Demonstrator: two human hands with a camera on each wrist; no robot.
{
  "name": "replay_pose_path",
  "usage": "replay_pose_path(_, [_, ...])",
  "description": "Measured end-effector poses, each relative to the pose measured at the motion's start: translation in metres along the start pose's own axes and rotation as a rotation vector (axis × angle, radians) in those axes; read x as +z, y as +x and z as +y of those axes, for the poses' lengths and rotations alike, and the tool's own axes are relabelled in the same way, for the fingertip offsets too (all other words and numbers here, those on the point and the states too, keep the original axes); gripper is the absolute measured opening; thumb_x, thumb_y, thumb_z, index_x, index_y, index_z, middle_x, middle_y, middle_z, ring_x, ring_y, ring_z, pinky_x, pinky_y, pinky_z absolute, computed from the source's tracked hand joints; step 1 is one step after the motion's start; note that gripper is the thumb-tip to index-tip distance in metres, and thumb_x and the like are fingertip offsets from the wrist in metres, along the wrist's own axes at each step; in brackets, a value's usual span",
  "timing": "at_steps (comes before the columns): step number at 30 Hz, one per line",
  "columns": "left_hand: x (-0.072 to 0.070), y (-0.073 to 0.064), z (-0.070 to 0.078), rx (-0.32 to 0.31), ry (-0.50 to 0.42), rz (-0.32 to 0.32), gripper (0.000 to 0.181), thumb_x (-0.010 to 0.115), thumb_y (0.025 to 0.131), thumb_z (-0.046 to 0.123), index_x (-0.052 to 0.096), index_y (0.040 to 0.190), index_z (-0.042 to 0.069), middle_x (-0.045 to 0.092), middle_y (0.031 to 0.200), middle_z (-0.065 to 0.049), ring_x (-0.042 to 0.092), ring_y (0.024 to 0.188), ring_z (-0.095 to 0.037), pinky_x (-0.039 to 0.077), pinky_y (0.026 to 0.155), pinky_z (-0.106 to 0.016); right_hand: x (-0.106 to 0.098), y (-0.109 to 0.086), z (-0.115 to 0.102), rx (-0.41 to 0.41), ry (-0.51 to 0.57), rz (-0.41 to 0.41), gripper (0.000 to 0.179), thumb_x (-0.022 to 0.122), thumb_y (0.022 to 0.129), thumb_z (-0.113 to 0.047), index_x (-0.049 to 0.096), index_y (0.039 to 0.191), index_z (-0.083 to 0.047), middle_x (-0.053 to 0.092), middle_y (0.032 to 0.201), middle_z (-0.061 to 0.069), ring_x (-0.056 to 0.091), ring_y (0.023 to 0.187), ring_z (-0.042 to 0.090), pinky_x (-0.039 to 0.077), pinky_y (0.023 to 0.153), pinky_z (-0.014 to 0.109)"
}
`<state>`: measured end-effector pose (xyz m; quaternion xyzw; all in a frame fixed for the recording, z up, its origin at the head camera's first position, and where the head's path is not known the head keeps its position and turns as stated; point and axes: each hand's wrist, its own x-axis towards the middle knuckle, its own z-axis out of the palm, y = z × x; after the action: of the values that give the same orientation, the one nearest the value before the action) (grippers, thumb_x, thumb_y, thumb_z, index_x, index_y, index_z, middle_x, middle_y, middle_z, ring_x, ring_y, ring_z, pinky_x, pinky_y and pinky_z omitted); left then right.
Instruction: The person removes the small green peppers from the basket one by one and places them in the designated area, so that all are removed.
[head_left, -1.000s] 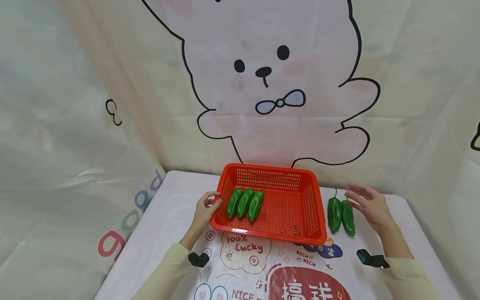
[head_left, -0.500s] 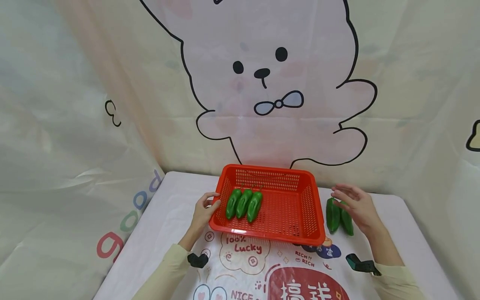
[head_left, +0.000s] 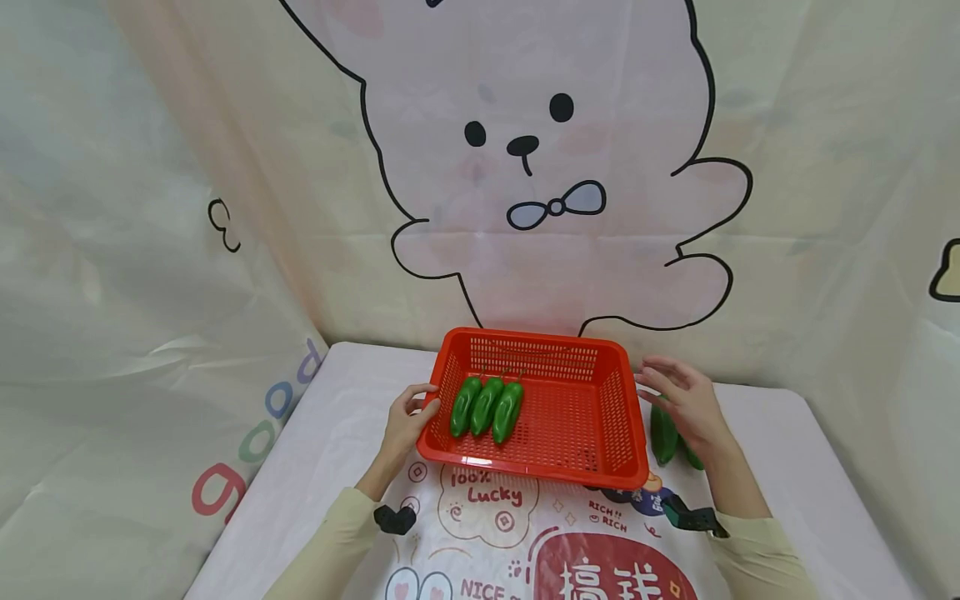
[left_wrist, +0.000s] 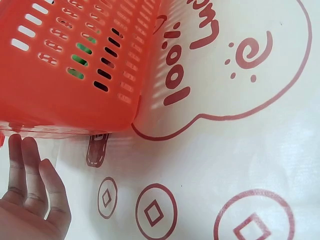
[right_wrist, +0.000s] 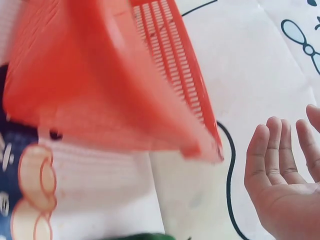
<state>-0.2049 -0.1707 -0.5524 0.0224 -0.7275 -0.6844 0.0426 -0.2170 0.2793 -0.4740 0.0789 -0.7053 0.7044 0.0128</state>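
Note:
A red plastic basket (head_left: 555, 417) with slotted walls stands on the table. Three green peppers (head_left: 487, 407) lie side by side in its left half. My left hand (head_left: 403, 421) is at the left end of the basket; in the left wrist view its fingers (left_wrist: 31, 175) are fairly straight, with the tips at the rim. At the right end my right hand (head_left: 692, 408) holds nothing, and its fingers (right_wrist: 273, 150) are slightly bent and apart from the basket in the right wrist view. Beneath and beside that hand lie two more green peppers (head_left: 663, 435), partly hidden.
The table (head_left: 367, 375) has a white cover with printed words and drawings. A fabric backdrop (head_left: 600, 275) with a cartoon animal rises right behind the basket, and further hanging sheets (head_left: 150, 375) flank the table.
My right hand has moved left, from beside the two loose peppers to the right end of the basket, and now covers part of them. The left hand, basket and peppers have stayed put.

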Motion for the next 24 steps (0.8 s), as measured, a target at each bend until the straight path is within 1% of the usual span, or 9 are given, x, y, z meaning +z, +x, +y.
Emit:
replay_pose_path(5, [0.000,0.000,0.000,-0.011,-0.004,0.002,0.029,0.069,0.098,0.011,0.065,0.126,0.008,0.059,0.098,-0.016,0.065,0.085,-0.038,0.062,0.072,-0.044,0.013,0.006,-0.002,0.000,0.055,-0.012,0.034,0.063,0.103,-0.018,0.058,0.132,-0.002,0.067,0.120,0.003,0.064,0.110,0.024,0.056,0.089,0.033])
replay_pose_path(12, [0.001,0.001,0.000,-0.012,-0.002,-0.004,0.029,0.069,0.098,0.011,0.064,0.126,0.006,0.059,0.098,-0.017,0.066,0.083,-0.035,0.062,0.071,-0.044,0.031,0.015,-0.005,0.019,0.098,-0.030,0.029,0.063,0.102,-0.017,0.061,0.129,-0.006,0.067,0.118,0.003,0.065,0.107,0.021,0.056,0.091,0.033])
replay_pose_path(17, [0.000,0.001,0.001,-0.018,-0.012,-0.011,0.030,0.070,0.098,0.012,0.064,0.127,0.006,0.059,0.099,-0.017,0.066,0.083,-0.034,0.062,0.070,-0.043,0.044,0.021,-0.006,0.042,0.137,-0.042,0.035,0.066,0.101,-0.015,0.057,0.131,0.002,0.066,0.117,0.004,0.066,0.105,0.020,0.057,0.089,0.034])
replay_pose_path(20, [0.000,0.001,0.001,-0.016,-0.012,-0.010,0.029,0.069,0.098,0.011,0.064,0.126,0.007,0.059,0.100,-0.018,0.066,0.084,-0.034,0.062,0.070,-0.042,0.051,0.025,-0.004,0.049,0.127,-0.053,0.041,0.067,0.100,-0.014,0.054,0.133,0.007,0.066,0.115,0.005,0.066,0.105,0.022,0.057,0.088,0.035])
replay_pose_path(22, [-0.001,0.001,0.001,-0.016,-0.014,-0.009,0.029,0.069,0.098,0.010,0.063,0.126,0.006,0.059,0.101,-0.018,0.066,0.085,-0.035,0.062,0.070,-0.043,0.056,0.027,-0.001,0.055,0.102,-0.059,0.041,0.067,0.100,-0.014,0.054,0.133,0.007,0.064,0.118,0.008,0.065,0.106,0.025,0.057,0.088,0.036])
replay_pose_path(24, [-0.001,0.001,0.001,-0.013,-0.012,-0.009,0.030,0.069,0.098,0.010,0.063,0.127,0.005,0.059,0.102,-0.018,0.066,0.087,-0.037,0.062,0.072,-0.044,0.061,0.029,0.002,0.059,0.054,-0.066,0.041,0.068,0.100,-0.015,0.056,0.133,0.005,0.061,0.122,0.013,0.063,0.108,0.027,0.057,0.088,0.035])
